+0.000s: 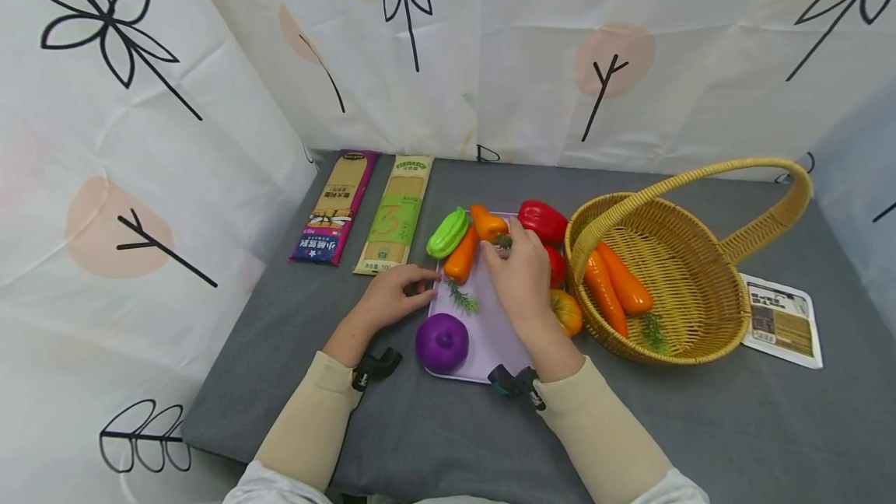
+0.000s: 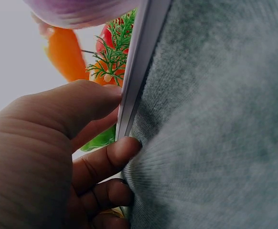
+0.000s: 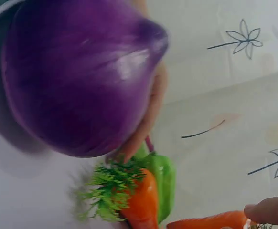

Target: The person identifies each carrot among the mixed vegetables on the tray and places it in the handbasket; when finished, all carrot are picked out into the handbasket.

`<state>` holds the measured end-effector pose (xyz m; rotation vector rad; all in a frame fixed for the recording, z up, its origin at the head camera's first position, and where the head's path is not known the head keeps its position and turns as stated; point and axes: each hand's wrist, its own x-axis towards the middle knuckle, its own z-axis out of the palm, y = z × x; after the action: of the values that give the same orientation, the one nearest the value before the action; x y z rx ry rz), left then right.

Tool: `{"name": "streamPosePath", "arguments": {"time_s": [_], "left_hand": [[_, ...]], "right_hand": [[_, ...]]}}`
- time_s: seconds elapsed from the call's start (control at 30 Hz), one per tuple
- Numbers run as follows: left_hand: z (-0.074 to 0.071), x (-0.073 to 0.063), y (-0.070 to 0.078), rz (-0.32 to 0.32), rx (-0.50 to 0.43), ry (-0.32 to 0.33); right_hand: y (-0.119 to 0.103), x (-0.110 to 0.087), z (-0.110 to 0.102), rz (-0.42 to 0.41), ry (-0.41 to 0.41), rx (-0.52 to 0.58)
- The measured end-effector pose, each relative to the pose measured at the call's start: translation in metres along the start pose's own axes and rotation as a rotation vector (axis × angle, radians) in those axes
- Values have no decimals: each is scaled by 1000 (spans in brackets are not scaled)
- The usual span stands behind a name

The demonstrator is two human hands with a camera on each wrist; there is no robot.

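The right hand (image 1: 526,274) closed thumb and forefinger about the leafy end of the upper carrot (image 1: 487,221), at the far end of the lilac tray (image 1: 500,333). From that grip the carrot's orange body pointed away and to the left, outside the fingers; in the right wrist view a fingertip met its leafy end. The left hand (image 1: 392,295) held the tray's left rim, thumb against it and the other fingers curled at the edge. Between the hands lay the lower carrot (image 1: 460,257), its fronds near the left fingertips, with a green vegetable (image 1: 448,233) alongside. A round purple vegetable (image 1: 442,343) sat at the tray's near left corner.
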<state>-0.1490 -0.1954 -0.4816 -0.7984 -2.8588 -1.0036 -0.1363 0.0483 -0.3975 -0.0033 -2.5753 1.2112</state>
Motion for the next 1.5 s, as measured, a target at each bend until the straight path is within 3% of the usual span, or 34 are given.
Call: {"name": "streamPosePath", "arguments": {"time_s": [0.33, 0.73, 1.23, 1.5], "left_hand": [[0, 0, -2, -30, -10, -17], [-2, 1, -1, -40, -16, -20], [-1, 1, -2, -43, -19, -19], [1, 1, -2, -48, -15, -32]], "right_hand": [[-14, -11, -29, -193, 155, 218], [-29, -29, -70, -217, 176, 449], [-45, -59, -122, -335, 271, 573], [-37, -68, -143, -330, 419, 606]]}}
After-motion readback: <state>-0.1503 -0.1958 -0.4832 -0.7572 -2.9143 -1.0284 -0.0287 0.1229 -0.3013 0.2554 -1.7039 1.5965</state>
